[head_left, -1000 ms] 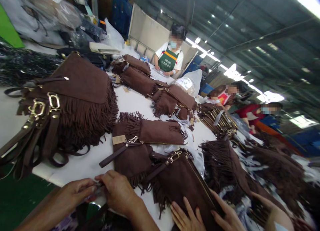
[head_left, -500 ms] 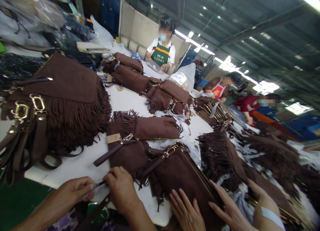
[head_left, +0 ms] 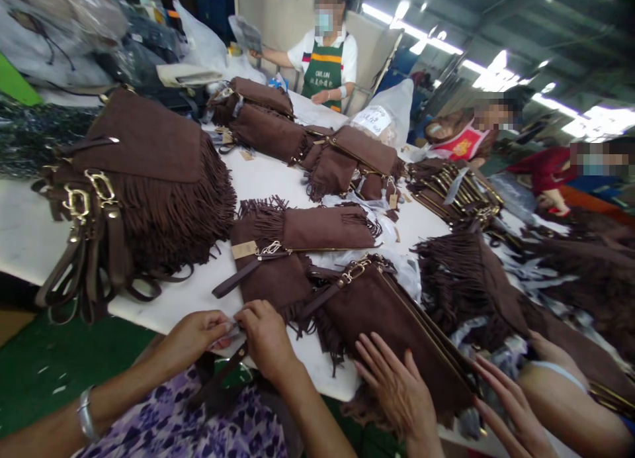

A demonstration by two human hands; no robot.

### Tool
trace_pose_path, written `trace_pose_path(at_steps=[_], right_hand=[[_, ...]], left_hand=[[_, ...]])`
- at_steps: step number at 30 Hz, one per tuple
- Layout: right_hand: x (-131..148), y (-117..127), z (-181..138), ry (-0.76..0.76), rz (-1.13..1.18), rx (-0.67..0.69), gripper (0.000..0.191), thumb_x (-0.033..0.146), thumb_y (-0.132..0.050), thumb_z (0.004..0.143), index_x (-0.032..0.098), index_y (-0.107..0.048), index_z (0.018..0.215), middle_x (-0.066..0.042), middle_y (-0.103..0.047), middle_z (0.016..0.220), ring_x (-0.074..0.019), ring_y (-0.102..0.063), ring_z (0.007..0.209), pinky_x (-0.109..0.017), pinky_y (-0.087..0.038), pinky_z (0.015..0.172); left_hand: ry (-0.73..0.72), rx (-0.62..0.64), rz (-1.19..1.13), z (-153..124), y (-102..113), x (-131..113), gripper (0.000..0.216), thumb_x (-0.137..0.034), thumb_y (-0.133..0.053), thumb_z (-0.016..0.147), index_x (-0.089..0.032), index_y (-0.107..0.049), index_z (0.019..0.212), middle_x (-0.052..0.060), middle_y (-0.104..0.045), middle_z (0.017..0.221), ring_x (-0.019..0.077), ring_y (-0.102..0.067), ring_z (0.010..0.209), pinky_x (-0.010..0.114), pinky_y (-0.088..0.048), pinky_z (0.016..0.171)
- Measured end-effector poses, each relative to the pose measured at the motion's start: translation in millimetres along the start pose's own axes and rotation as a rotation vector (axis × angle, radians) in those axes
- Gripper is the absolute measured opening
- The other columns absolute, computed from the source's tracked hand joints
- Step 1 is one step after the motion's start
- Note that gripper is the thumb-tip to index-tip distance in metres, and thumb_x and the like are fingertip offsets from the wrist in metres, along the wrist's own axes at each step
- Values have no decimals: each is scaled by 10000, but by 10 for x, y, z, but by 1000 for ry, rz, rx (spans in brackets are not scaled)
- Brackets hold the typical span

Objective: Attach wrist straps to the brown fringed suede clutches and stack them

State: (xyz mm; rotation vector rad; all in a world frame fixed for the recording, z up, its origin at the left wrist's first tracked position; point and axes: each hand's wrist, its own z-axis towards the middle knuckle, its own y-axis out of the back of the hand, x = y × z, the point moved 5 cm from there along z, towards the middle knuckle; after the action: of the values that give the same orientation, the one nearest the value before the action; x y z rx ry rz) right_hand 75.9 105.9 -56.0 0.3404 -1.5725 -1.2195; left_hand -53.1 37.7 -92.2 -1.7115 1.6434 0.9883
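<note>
My left hand [head_left: 196, 335] and my right hand [head_left: 268, 339] meet at the near edge of the white table [head_left: 278, 180]. Both are closed in a pinch on a small pale piece [head_left: 229, 328] at the top of a brown strap [head_left: 218, 377]. The strap hangs down from it over my purple flowered lap. Just beyond my right hand lies a brown fringed suede bag [head_left: 278, 282] with a paper tag. To the right, a co-worker's two hands [head_left: 397, 385] rest flat with spread fingers on another brown bag [head_left: 397, 325].
A heap of fringed bags with gold buckles [head_left: 143, 173] sits at the left. More bags [head_left: 347, 160] and fringe pieces [head_left: 466, 279] cover the middle and right. Three other people sit at the far and right sides. Green floor [head_left: 59, 359] shows below the table's edge.
My hands keep their pinch and sit slightly higher and more to the right in the view. The co-worker's hands have slid along the bag. The far person has raised an arm.
</note>
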Motion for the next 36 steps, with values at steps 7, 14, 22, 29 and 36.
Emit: trace_pose_path(at_steps=[7,14,22,29,36], right_hand=[[23,73,-32,-31,74,-50,330,92,-507,912,228,-572,1206,-57,-606,1136,-204,-544,1029,-315,-486,897],[15,113,-37,-34,112,-58,358,85,-484,906,257,-565,1209,-49,-613,1131,-212,-565,1027,-333,-520,880],[-2,103,-33,-53,134,-83,346,58,-495,880,235,-582,1164,-50,-613,1112,-213,-570,1010,-325,-524,856],[-28,53,-19,-51,164,-91,341,55,-509,871,223,-589,1158,-44,-612,1102,-219,-563,1011,-334,-516,855],[-33,17,-19,-56,162,-96,350,50,-520,867,221,-595,1163,-54,-612,1110,-211,-555,1023,-321,-503,870]], left_hand=[[6,16,21,67,6,77,489,-655,-629,708,-170,-572,713,11,-596,630,184,-551,611,258,-407,587],[39,18,31,80,-4,64,499,-657,-647,669,-165,-578,716,16,-601,628,194,-566,617,273,-424,603],[34,29,56,84,-3,47,410,-570,-650,678,-169,-580,729,15,-607,636,206,-584,640,280,-439,617],[18,37,85,117,3,95,375,-535,-610,709,-163,-575,744,18,-627,632,203,-592,626,278,-436,612],[18,34,91,105,-17,28,395,-557,-603,693,-167,-573,749,12,-624,635,203,-598,630,274,-438,612]])
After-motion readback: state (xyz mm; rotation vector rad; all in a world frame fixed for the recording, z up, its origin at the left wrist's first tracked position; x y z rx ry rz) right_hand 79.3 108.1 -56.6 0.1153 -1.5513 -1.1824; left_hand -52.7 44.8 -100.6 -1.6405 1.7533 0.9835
